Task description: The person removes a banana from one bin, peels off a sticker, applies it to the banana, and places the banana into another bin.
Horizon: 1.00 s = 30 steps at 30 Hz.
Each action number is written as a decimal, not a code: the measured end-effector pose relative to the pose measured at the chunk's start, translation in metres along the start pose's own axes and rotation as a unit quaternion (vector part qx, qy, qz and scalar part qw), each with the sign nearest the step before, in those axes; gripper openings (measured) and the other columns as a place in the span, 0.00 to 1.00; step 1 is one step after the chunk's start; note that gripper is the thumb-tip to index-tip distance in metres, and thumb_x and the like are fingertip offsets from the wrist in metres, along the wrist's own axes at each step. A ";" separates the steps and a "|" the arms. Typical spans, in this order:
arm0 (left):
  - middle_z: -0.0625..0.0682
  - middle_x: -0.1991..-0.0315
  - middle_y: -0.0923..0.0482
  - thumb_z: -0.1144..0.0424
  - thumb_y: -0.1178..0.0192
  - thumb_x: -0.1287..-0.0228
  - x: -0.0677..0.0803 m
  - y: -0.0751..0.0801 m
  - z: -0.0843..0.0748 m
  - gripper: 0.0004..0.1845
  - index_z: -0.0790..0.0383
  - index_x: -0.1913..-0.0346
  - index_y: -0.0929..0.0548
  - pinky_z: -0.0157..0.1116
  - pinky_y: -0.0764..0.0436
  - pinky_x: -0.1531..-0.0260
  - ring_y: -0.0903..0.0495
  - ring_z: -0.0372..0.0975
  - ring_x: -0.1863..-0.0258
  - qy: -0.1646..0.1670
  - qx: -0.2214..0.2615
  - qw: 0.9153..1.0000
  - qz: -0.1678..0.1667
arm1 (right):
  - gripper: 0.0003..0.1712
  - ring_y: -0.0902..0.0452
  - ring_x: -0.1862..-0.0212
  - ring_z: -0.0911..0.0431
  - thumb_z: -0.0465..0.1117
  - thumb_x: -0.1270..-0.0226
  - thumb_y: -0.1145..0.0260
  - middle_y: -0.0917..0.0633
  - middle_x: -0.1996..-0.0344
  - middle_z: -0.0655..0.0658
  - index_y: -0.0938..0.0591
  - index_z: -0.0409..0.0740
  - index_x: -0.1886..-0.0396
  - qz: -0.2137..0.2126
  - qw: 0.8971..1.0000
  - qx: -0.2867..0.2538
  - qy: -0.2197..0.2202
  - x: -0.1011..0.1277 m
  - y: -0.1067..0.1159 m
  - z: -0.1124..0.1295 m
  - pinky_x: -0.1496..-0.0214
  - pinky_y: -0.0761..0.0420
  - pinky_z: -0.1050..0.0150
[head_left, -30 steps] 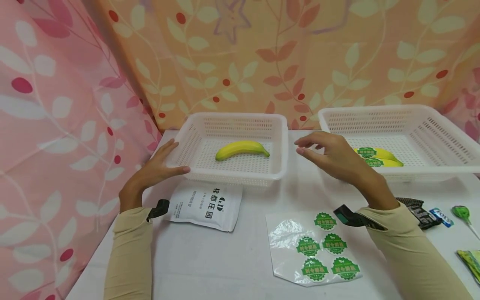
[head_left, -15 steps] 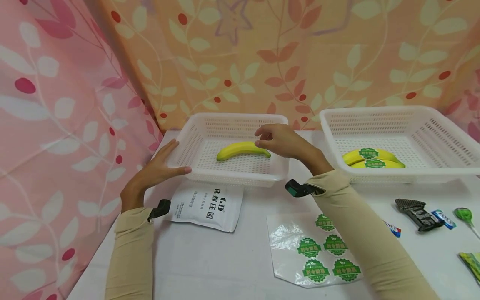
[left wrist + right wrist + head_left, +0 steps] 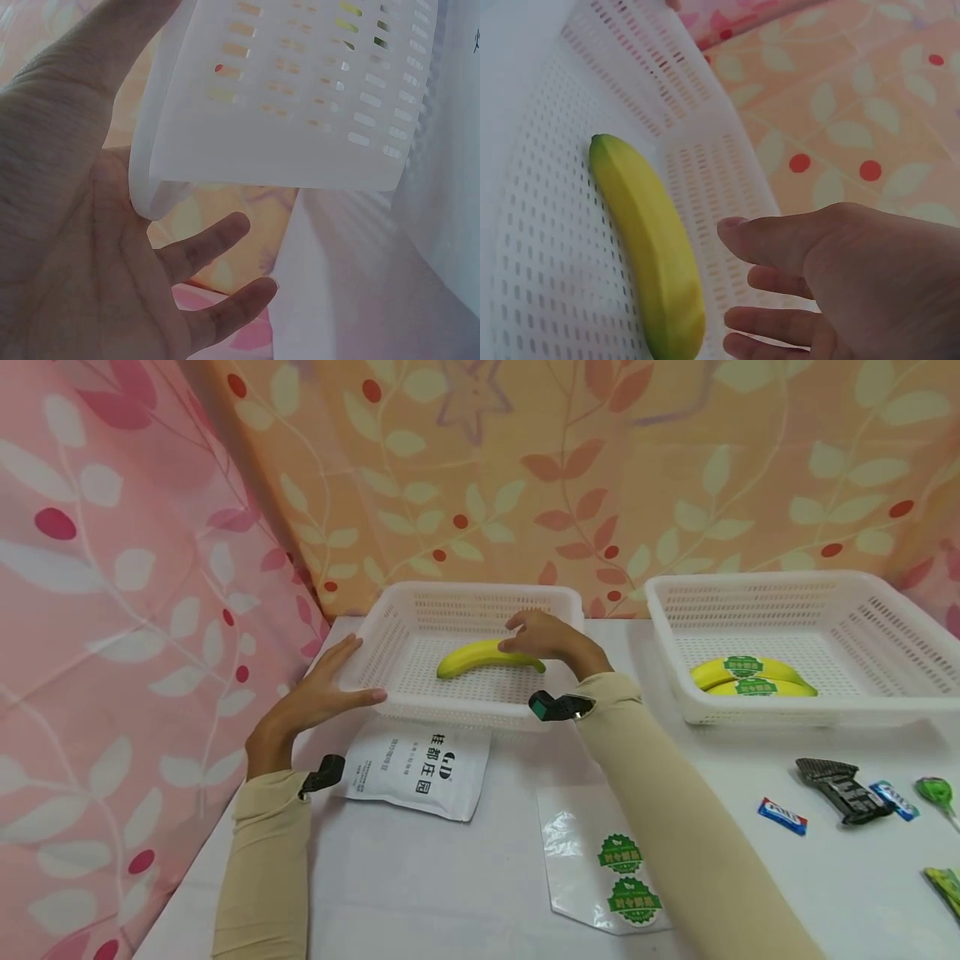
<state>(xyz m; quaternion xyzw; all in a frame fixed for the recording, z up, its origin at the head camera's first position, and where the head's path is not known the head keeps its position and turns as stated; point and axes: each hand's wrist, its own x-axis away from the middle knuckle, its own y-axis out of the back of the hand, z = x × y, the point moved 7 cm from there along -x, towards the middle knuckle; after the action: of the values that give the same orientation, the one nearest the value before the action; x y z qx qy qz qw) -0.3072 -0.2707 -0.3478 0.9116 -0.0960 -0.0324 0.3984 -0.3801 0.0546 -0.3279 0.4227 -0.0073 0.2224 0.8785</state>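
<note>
Fingers of our open right hand [image 3: 551,639] are closing over the banana [image 3: 487,657] in the basket [image 3: 390,610]; our open left hand [image 3: 318,693] is bracing the basket's left rim; next, a firm grip.

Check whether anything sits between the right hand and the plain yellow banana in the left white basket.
Nothing visible does. The right hand hovers just over the stem end of the unlabelled yellow banana, fingers loosely spread, with only open air between them in the right wrist view. The perforated white plastic basket holds nothing else; the left hand rests against its outer corner.
</note>
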 end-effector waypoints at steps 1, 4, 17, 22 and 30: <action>0.50 0.12 0.62 0.40 0.23 0.43 0.000 0.000 0.000 0.65 0.42 0.12 0.56 0.71 0.44 0.26 0.55 0.60 0.16 0.001 0.000 1.000 -0.002 | 0.36 0.29 0.28 0.41 0.48 0.23 0.35 0.25 0.27 0.35 0.30 0.36 0.22 0.001 1.000 0.003 -0.006 -0.002 -0.001 -0.001 0.23 0.30 0.44; 0.52 0.12 0.62 0.39 0.24 0.43 -0.001 0.000 0.000 0.65 0.44 0.12 0.57 0.70 0.45 0.25 0.55 0.60 0.16 0.001 -0.002 1.000 -0.001 | 0.39 0.31 0.26 0.42 0.48 0.24 0.35 0.28 0.24 0.36 0.33 0.37 0.20 0.009 1.000 0.009 -0.019 -0.005 -0.007 -0.005 0.21 0.33 0.45; 0.55 0.12 0.61 0.39 0.25 0.41 -0.006 -0.006 -0.004 0.64 0.48 0.12 0.57 0.68 0.46 0.23 0.51 0.58 0.19 0.006 0.009 1.000 0.010 | 0.37 0.31 0.27 0.41 0.45 0.25 0.32 0.31 0.22 0.38 0.31 0.38 0.21 0.051 0.997 0.006 -0.061 -0.003 -0.018 -0.017 0.25 0.28 0.43; 0.56 0.12 0.61 0.40 0.25 0.41 -0.005 -0.008 -0.004 0.64 0.48 0.12 0.57 0.68 0.46 0.23 0.51 0.59 0.19 0.005 0.014 1.000 0.010 | 0.38 0.25 0.35 0.42 0.40 0.25 0.30 0.30 0.25 0.39 0.33 0.45 0.19 0.079 0.990 -0.013 -0.114 0.001 -0.025 -0.022 0.32 0.19 0.49; 0.54 0.13 0.60 0.39 0.24 0.42 -0.009 -0.010 -0.007 0.64 0.46 0.12 0.56 0.68 0.45 0.24 0.51 0.60 0.18 -0.006 0.012 1.000 0.009 | 0.39 0.17 0.43 0.44 0.36 0.26 0.29 0.21 0.36 0.36 0.33 0.43 0.20 0.092 0.987 -0.012 -0.134 0.008 -0.025 -0.027 0.36 0.16 0.52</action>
<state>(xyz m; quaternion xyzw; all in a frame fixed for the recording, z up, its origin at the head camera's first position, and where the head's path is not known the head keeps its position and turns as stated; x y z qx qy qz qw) -0.3136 -0.2574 -0.3510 0.9153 -0.1073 -0.0332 0.3869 -0.3680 0.0639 -0.3620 0.4356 -0.1668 0.2430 0.8505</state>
